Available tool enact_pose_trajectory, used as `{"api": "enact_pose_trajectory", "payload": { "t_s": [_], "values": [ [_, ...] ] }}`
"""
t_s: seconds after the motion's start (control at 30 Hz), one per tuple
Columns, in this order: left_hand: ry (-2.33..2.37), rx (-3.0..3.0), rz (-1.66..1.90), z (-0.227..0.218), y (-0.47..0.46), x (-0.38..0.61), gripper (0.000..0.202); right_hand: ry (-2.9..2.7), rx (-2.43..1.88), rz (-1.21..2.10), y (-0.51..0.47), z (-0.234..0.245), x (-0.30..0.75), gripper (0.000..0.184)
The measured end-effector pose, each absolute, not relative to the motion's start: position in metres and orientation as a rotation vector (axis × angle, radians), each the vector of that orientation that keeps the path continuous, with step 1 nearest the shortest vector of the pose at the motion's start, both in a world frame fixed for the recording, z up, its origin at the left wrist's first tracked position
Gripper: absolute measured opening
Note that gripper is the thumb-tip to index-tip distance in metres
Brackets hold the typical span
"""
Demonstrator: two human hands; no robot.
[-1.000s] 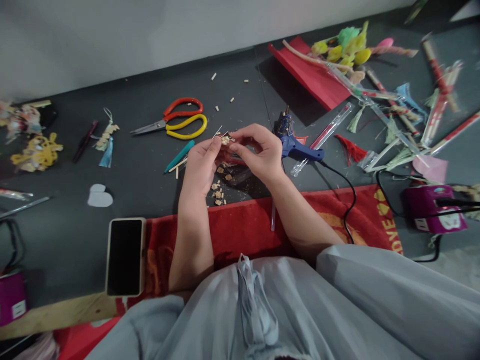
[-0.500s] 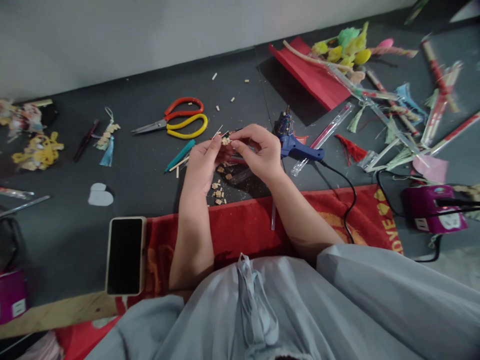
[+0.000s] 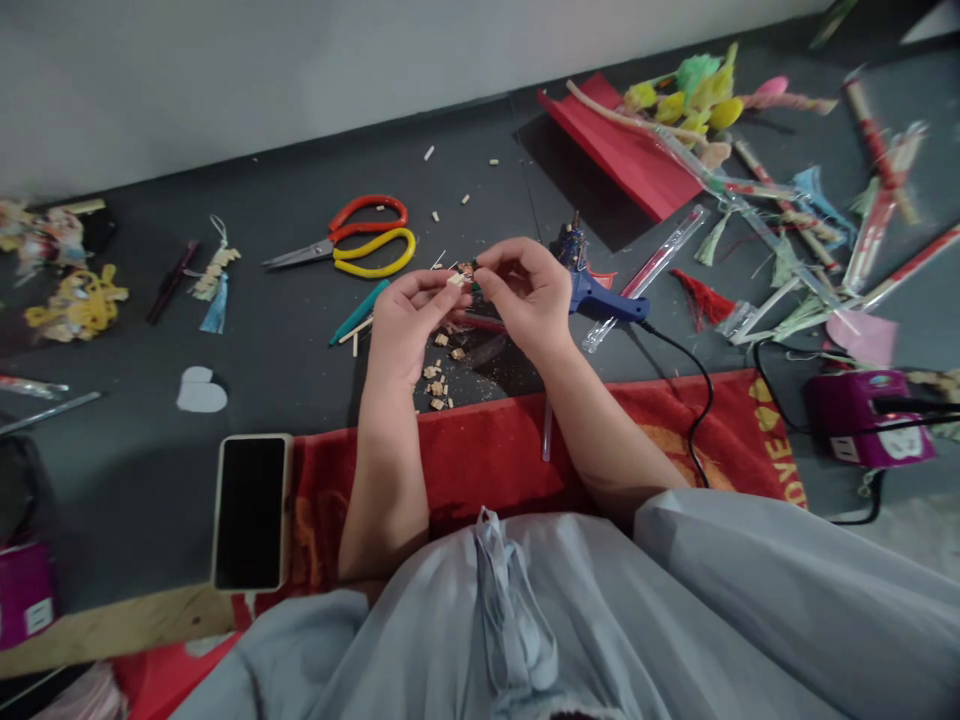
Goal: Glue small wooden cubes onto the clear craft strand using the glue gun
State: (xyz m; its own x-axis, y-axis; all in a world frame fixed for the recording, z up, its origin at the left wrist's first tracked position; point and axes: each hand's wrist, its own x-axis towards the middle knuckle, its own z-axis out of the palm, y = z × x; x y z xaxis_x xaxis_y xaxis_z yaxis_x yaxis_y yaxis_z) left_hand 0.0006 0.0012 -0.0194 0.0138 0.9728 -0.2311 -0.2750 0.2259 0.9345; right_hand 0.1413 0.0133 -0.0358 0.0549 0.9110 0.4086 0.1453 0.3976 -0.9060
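Observation:
A small pale wooden piece (image 3: pixel 456 281) is pinched between the thumb and fingers of my left hand (image 3: pixel 405 325). My right hand (image 3: pixel 529 300) is closed just beside it, thumb against forefinger. What its fingertips hold is too small to name; a dark green bit shows near them. Beneath my hands lie small wooden pieces (image 3: pixel 436 385) and crumbs on the dark table. A teal pen-like tool (image 3: pixel 360 312) lies by my left hand. To the right of my right hand rests a blue glue gun (image 3: pixel 607 300) with a black cord.
Open scissors with red and yellow handles (image 3: pixel 373 235) lie beyond my left hand. A phone (image 3: pixel 252 512) is at the near left, by a red towel (image 3: pixel 487 450). Red card (image 3: pixel 619 150), tassels and wrapped sticks spread over the right side. A purple box (image 3: pixel 862 420) sits far right.
My right hand has shifted slightly right and up. My left fingers have rolled, and the wooden piece is now more at the left thumb tip.

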Motion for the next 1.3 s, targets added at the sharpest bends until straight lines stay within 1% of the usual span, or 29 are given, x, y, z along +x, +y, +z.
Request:
{"api": "enact_pose_trajectory", "payload": {
  "t_s": [0.13, 0.3, 0.4, 0.6, 0.83, 1.0, 1.3],
  "values": [
    [1.097, 0.879, 1.25, -0.021, 0.002, 0.001, 0.035, -1.571, -0.952, 0.717, 0.011, -0.032, 0.142, 0.016],
    [1.102, 0.979, 1.337, -0.025, 0.003, 0.001, 0.032, -1.639, -0.952, 0.693, 0.01, -0.031, 0.142, 0.016],
    [1.119, 1.032, 1.327, -0.025, 0.002, 0.001, 0.03, -1.625, -0.94, 0.705, 0.01, -0.03, 0.142, 0.017],
    [1.177, 1.099, 1.294, -0.026, 0.001, 0.0, 0.034, -1.615, -0.973, 0.727, 0.01, -0.03, 0.142, 0.02],
    [1.201, 1.134, 1.297, -0.027, 0.002, 0.0, 0.029, -1.593, -0.953, 0.736, 0.013, -0.035, 0.142, 0.016],
    [1.244, 1.12, 1.307, -0.025, 0.003, 0.001, 0.027, -1.634, -1.007, 0.687, 0.013, -0.034, 0.142, 0.018],
    [1.255, 1.14, 1.274, -0.03, 0.003, -0.002, 0.026, -1.688, -1.005, 0.706, 0.013, -0.035, 0.141, 0.021]
  ]
}}
